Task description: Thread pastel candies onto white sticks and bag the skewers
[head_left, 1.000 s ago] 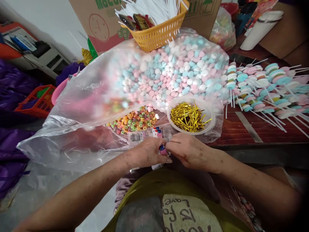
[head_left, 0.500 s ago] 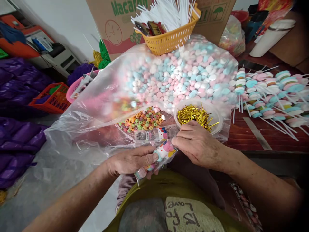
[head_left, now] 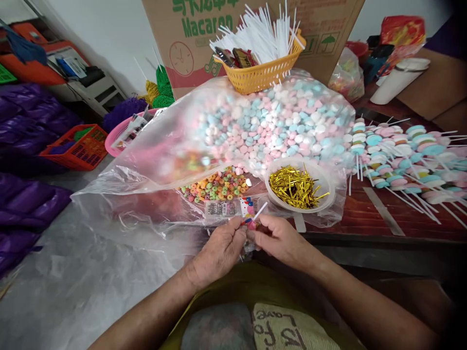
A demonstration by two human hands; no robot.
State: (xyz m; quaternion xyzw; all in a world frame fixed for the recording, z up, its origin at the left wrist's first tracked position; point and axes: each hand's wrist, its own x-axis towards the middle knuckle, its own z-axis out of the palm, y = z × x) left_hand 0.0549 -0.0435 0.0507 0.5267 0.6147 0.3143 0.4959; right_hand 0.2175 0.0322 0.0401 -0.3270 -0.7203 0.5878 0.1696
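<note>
My left hand [head_left: 229,240] is closed around a small printed plastic candy bag [head_left: 248,222]. Its gathered top, with red and blue print, shows between my hands, and a white stick [head_left: 260,211] pokes out of it. My right hand [head_left: 280,239] pinches the same bag from the other side; whether its fingertips also hold a twist tie is hidden. Most of the bag's body is covered by my hands. Just beyond lies a flat printed bag [head_left: 221,208] on the table edge. A round plastic bowl [head_left: 330,194] of gold twist ties [head_left: 294,187] stands near my right hand.
Ring-shaped candies [head_left: 215,184] lie beside a large clear bag of pastel marshmallows [head_left: 270,121]. A yellow basket [head_left: 255,78] of white sticks rests on it, before a cardboard box [head_left: 189,53]. Marshmallow skewers [head_left: 404,155] are piled at the right.
My right hand has come down and in beside my left. The bag's printed top is now gathered between both hands, with the white stick showing upward. The view has shifted slightly.
</note>
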